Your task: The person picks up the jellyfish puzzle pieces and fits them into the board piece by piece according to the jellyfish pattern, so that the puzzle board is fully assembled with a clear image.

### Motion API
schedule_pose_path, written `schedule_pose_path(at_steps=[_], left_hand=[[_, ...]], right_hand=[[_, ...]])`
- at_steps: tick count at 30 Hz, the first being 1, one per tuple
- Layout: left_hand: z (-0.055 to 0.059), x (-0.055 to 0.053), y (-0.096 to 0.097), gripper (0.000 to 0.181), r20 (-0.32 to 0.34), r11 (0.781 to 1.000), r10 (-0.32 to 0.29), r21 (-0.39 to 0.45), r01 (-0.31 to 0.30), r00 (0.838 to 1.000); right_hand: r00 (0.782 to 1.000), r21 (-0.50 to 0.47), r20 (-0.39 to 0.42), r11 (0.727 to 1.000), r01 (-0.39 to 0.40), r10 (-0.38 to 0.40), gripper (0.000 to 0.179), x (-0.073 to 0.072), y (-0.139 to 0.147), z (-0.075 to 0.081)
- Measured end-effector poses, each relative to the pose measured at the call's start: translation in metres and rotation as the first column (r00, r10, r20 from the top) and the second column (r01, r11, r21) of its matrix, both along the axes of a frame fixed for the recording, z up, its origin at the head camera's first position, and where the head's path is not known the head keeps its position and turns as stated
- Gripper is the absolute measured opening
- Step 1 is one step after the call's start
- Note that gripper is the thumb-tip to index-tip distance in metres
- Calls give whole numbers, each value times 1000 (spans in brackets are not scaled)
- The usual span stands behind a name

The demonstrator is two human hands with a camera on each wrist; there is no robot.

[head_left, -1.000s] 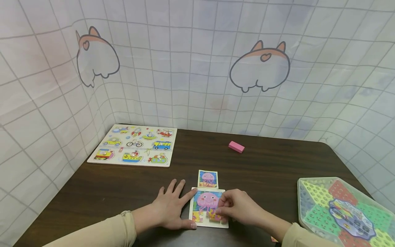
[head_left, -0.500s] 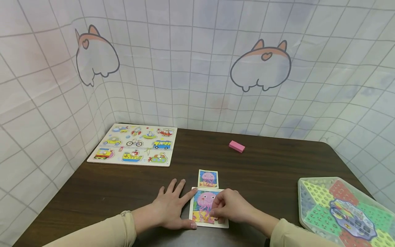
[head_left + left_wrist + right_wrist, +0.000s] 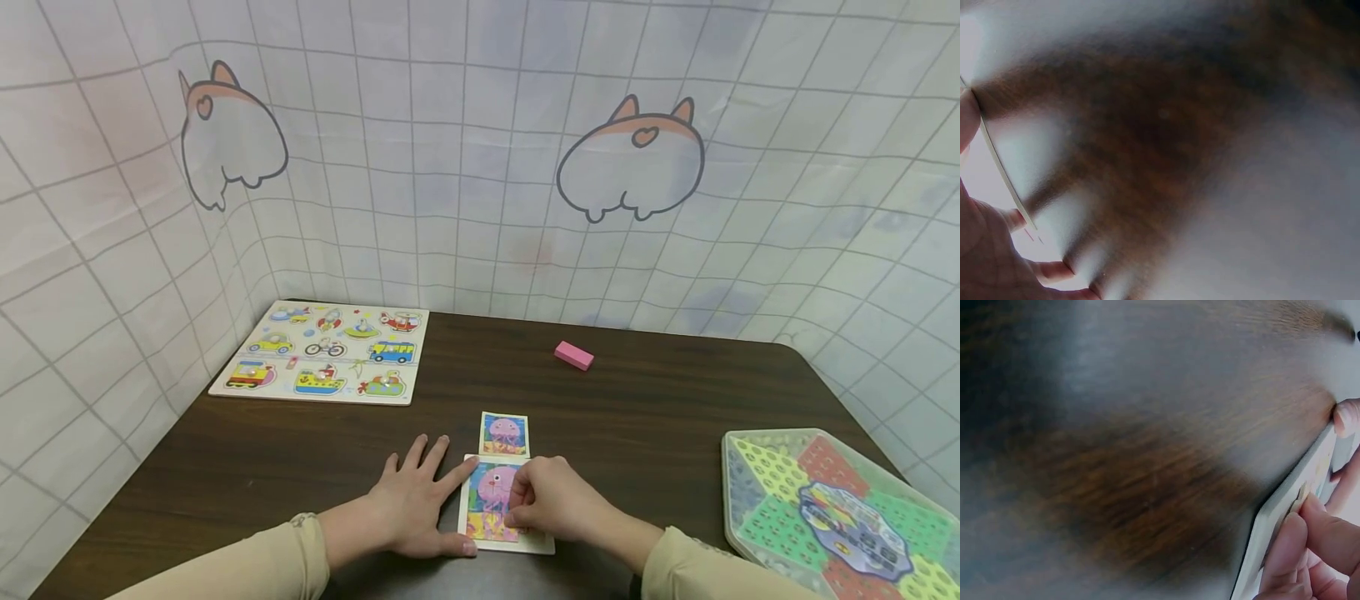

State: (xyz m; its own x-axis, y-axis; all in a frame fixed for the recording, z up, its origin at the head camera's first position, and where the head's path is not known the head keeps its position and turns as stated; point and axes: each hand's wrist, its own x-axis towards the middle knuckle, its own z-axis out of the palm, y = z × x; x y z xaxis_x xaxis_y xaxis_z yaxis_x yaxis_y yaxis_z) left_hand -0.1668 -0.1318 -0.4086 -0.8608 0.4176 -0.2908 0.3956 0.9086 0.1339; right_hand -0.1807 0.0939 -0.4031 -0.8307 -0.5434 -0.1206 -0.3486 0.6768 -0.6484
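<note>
A jellyfish jigsaw puzzle (image 3: pixel 491 492) in a pale frame lies at the table's front middle, its right side hidden under my right hand (image 3: pixel 551 500). That hand's thumb and finger pinch a puzzle piece (image 3: pixel 1301 497) low over the frame, as the right wrist view shows from the side. My left hand (image 3: pixel 416 508) lies flat with spread fingers; its thumb and index fingertip touch the left side of the frame. Just beyond the puzzle is a small jellyfish picture card (image 3: pixel 504 434).
A vehicle peg puzzle board (image 3: pixel 322 354) lies at the back left. Farther back, right of the middle, is a pink block (image 3: pixel 573 356). A clear box with a colourful star-shaped game board (image 3: pixel 832 508) stands at the right edge. Grid-patterned cloth (image 3: pixel 487 208) hangs behind the table (image 3: pixel 660 400).
My right hand has shifted left over the puzzle, and the gap in its bottom row beside the left corner piece has closed. My left hand has stayed in place.
</note>
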Motion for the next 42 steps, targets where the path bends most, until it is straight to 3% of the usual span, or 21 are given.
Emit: schedule_pose_path(at_steps=[11, 14, 15, 16, 18, 20, 21, 22, 23, 27, 33, 37, 42], left_hand=[[0, 1, 0, 101, -3, 1000, -6, 12, 6, 1000], [0, 1, 0, 101, -3, 1000, -11, 12, 11, 1000], [0, 1, 0, 101, -4, 1000, -12, 9, 12, 1000], [0, 1, 0, 101, -6, 1000, -12, 8, 12, 1000], [0, 1, 0, 101, -11, 1000, -10, 5, 10, 1000], [1, 0, -1, 101, -14, 1000, -7, 6, 7, 1000], [1, 0, -1, 101, -15, 1000, -5, 6, 5, 1000], [1, 0, -1, 101, -14, 1000, -2, 9, 3, 1000], [1, 0, -1, 101, -15, 1000, -2, 13, 2, 1000], [2, 0, 0, 101, -13, 1000, -2, 17, 2, 1000], [1, 0, -1, 101, -3, 1000, -4, 18, 4, 1000], [0, 0, -1, 101, 5, 1000, -2, 23, 2, 1000], [1, 1, 0, 101, 3, 1000, -3, 28, 3, 1000]], right_hand=[[994, -10, -99, 999, -48, 47, 23, 4, 1, 1], [973, 46, -195, 992, -120, 127, 8, 8, 6, 6], [954, 96, -238, 982, -165, 183, 1, 10, 8, 7], [924, 153, -286, 964, -219, 255, 7, 13, 10, 8], [821, 314, -371, 891, -329, 434, 25, 18, 15, 9], [710, 457, -393, 794, -401, 585, 40, 24, 18, 8], [669, 503, -389, 754, -422, 634, 45, 26, 19, 7], [641, 537, -379, 723, -435, 667, 50, 28, 20, 6], [629, 563, -360, 698, -442, 689, 55, 30, 20, 5], [646, 582, -309, 676, -452, 698, 66, 32, 20, 2], [623, 620, -295, 641, -453, 725, 69, 31, 21, 2], [642, 600, -274, 649, -468, 716, 66, 30, 21, 3], [584, 617, -381, 668, -416, 716, 55, 30, 19, 1]])
